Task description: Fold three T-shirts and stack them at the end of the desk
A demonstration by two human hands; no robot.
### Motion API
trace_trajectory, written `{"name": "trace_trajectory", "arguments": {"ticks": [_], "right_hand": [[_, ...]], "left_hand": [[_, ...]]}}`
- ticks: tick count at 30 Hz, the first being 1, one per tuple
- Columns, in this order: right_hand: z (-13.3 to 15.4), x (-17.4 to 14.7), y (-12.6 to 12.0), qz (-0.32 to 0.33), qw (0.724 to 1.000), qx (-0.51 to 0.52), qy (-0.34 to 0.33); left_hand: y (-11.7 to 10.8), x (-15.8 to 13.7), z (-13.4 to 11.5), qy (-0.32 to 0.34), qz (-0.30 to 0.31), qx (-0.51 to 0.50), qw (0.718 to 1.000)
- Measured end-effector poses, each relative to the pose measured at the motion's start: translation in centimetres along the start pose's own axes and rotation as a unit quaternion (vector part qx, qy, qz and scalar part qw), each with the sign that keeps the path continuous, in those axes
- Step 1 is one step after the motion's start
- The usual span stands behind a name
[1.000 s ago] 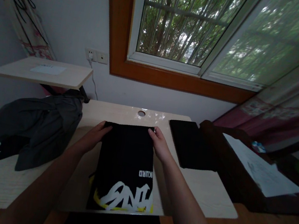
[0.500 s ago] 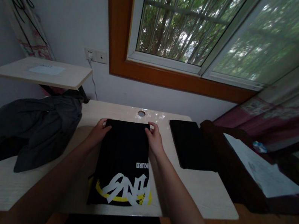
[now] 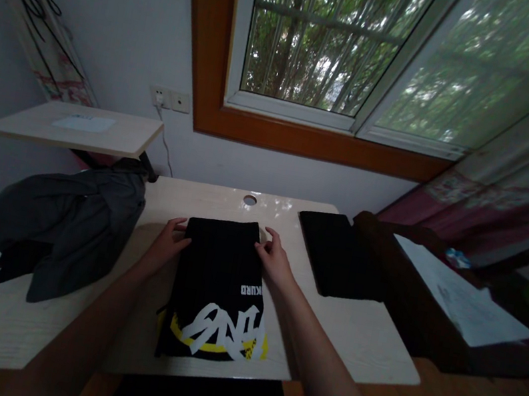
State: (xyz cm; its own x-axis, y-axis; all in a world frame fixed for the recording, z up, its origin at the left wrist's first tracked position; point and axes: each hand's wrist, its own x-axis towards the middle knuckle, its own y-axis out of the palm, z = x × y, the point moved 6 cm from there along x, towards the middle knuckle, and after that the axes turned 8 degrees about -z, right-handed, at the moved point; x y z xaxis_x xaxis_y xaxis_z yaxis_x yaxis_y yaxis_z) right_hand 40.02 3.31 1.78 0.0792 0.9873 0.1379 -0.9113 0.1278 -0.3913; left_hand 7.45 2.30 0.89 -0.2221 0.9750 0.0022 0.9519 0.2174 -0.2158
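Observation:
A folded black T-shirt (image 3: 217, 264) lies flat on the desk in front of me, with white lettering and a yellow band on its near part. My left hand (image 3: 168, 246) is beside its far left corner, thumb at the edge and fingers apart. At the opposite side, my right hand (image 3: 278, 261) has its thumb by the far right edge, fingers spread and off the cloth. Neither hand grips the fabric.
Grey clothing (image 3: 71, 226) is heaped on the desk's left, under a raised shelf (image 3: 76, 139). Another folded black garment (image 3: 343, 255) lies on the right. The pale desk (image 3: 355, 348) has a cable hole near the wall. A white sheet (image 3: 456, 294) rests on dark furniture farther right.
Both hands have let go of the T-shirt's far corners and moved slightly toward me, fingers opening. The shirt's far edge now sits a little nearer.

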Motion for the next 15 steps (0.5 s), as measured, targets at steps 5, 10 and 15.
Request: {"name": "trace_trajectory", "arguments": {"ticks": [5,10,15], "right_hand": [[-0.2,-3.7,-1.5,0.038,0.996,0.081,0.028],[0.5,-8.0,-2.6,0.189,0.968,0.139,0.087],[1.0,-12.2,-2.9,0.373,0.903,0.153,0.146]], "left_hand": [[-0.8,-3.8,-0.8,0.014,0.08,0.03,0.996],[-1.1,-8.9,-1.2,0.0,0.213,0.094,0.973],[-1.5,-13.1,-2.6,-0.032,0.304,0.122,0.944]]}}
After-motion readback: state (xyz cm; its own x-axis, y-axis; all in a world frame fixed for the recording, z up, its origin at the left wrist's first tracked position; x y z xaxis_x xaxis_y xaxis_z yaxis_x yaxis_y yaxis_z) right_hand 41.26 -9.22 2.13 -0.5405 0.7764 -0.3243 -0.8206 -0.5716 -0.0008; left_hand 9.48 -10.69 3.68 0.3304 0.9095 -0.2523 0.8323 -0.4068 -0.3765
